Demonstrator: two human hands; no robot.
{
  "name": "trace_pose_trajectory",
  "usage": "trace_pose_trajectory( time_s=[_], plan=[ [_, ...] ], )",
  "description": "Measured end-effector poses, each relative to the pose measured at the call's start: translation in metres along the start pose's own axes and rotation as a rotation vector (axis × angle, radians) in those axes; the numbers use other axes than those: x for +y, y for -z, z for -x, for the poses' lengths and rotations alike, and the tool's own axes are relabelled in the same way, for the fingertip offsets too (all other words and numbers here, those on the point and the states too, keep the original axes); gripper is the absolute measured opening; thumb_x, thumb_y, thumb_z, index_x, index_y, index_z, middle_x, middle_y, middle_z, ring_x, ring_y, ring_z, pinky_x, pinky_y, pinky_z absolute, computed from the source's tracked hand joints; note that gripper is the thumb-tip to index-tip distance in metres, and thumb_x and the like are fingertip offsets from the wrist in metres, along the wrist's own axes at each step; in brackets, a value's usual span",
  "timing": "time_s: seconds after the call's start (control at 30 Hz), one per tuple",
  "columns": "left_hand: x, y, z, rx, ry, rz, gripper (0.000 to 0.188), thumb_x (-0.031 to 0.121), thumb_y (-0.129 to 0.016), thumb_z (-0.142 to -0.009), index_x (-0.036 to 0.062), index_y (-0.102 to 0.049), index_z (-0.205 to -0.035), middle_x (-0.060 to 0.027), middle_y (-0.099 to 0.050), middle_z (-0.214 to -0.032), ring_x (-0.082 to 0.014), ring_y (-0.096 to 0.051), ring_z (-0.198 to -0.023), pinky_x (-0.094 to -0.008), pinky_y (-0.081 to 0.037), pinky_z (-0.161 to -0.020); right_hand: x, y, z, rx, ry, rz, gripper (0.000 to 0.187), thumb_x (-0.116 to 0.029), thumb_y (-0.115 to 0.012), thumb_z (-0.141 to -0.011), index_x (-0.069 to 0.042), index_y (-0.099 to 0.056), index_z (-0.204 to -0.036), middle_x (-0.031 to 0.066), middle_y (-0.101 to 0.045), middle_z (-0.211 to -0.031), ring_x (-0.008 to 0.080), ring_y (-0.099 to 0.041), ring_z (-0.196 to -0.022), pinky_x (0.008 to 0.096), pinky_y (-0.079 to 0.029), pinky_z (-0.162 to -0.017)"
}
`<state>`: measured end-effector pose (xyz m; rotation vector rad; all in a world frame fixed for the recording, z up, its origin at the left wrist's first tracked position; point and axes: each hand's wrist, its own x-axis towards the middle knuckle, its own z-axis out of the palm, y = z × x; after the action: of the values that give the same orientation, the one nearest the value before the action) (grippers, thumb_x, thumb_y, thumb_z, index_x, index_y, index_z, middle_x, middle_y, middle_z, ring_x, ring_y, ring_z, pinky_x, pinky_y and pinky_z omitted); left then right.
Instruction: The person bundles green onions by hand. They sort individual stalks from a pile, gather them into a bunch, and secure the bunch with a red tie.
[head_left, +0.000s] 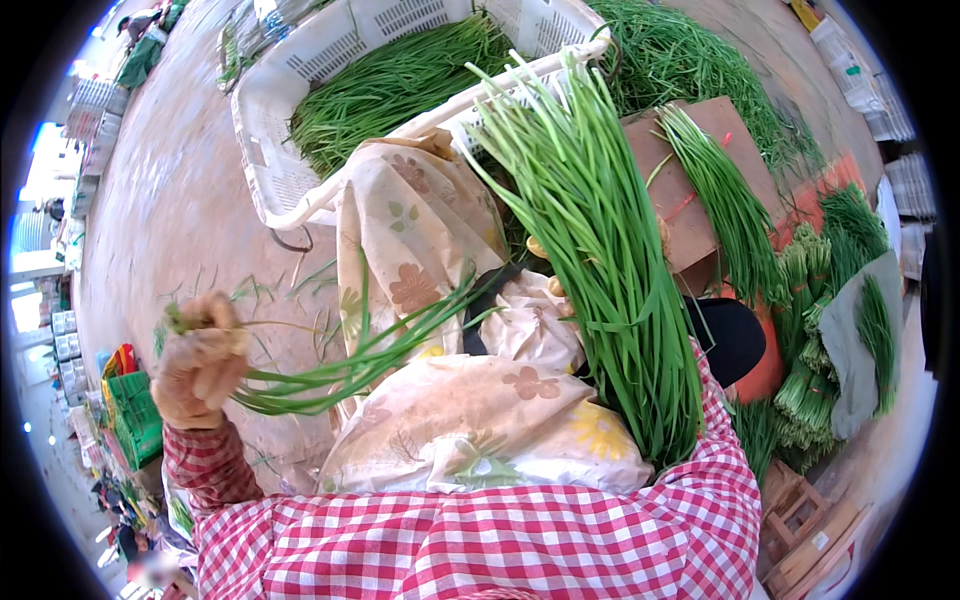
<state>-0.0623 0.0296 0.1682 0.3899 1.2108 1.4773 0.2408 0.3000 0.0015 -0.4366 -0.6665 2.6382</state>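
Currently, left hand point(203, 365) clutches few green stalks point(335, 388); right hand point(556, 287) grasps large green bunch point(610, 240).

A dull, pinkish-brown floor point(160, 215), worn and smudged, spreads through the space and bends toward the rim. Stacks of pale crates point(97, 110) line the left side near a green container point(133, 420), with more whitish stacks point(855, 85) at upper right. Bright white light glares along the left edge; wooden furniture point(817, 545) stands at lower right.
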Motion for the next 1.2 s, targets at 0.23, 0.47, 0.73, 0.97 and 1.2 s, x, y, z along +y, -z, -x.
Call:
trace_pose_trajectory(
  time_s=[0.23,0.47,0.73,0.97,1.2],
  plan=[
    [0.028,0.137,0.049,0.692,0.186,-0.719,0.042,0.020,-0.056,-0.088,-0.0020,-0.051,-0.123,0.0068,-0.038,-0.053,-0.0028,-0.024,-0.039,-0.0192,-0.020,-0.036,0.006,0.006,-0.015,0.014,0.013,0.182,0.055,-0.040,-0.049,-0.092,-0.003,-0.042,-0.132,0.0099,-0.054,-0.124,0.0192,-0.055,-0.108,0.0340,-0.045,-0.094],
    [0.037,0.195,0.025,1.000,0.367,-1.412,0.029,0.025,-0.068,-0.080,0.0043,-0.063,-0.100,-0.0040,-0.065,-0.075,-0.0180,-0.061,-0.072,-0.0352,-0.046,-0.067,0.000,0.004,-0.022,0.008,0.071,0.435,0.055,-0.039,-0.049,-0.092,-0.003,-0.042,-0.132,0.0098,-0.054,-0.124,0.0192,-0.055,-0.108,0.0339,-0.044,-0.094],
    [0.034,0.228,0.035,0.563,0.278,-0.473,0.041,0.026,-0.051,-0.093,0.0157,-0.045,-0.132,0.0021,-0.039,-0.049,-0.0098,-0.036,-0.040,-0.0258,-0.032,-0.039,0.032,-0.019,-0.048,-0.057,-0.002,0.662,0.055,-0.039,-0.049,-0.092,-0.003,-0.041,-0.132,0.0098,-0.054,-0.124,0.0192,-0.055,-0.109,0.0338,-0.044,-0.094],
    [0.007,0.213,0.008,0.631,0.421,-0.566,0.048,0.045,-0.046,-0.093,0.0110,-0.052,-0.126,0.0060,-0.030,-0.046,-0.0057,-0.025,-0.036,-0.0228,-0.019,-0.034,0.033,-0.011,-0.044,-0.012,-0.005,0.758,0.055,-0.039,-0.049,-0.092,-0.003,-0.041,-0.132,0.0098,-0.053,-0.124,0.0192,-0.055,-0.109,0.0338,-0.044,-0.094],
    [0.019,0.150,-0.009,0.166,0.169,-0.744,0.050,0.042,-0.038,-0.095,0.0076,-0.048,-0.129,0.0022,-0.041,-0.052,-0.0082,-0.038,-0.044,-0.0217,-0.028,-0.042,0.025,-0.007,-0.027,0.060,0.023,0.788,0.055,-0.038,-0.050,-0.092,-0.003,-0.041,-0.132,0.0097,-0.053,-0.125,0.0192,-0.055,-0.109,0.0337,-0.044,-0.095]
  ],
)
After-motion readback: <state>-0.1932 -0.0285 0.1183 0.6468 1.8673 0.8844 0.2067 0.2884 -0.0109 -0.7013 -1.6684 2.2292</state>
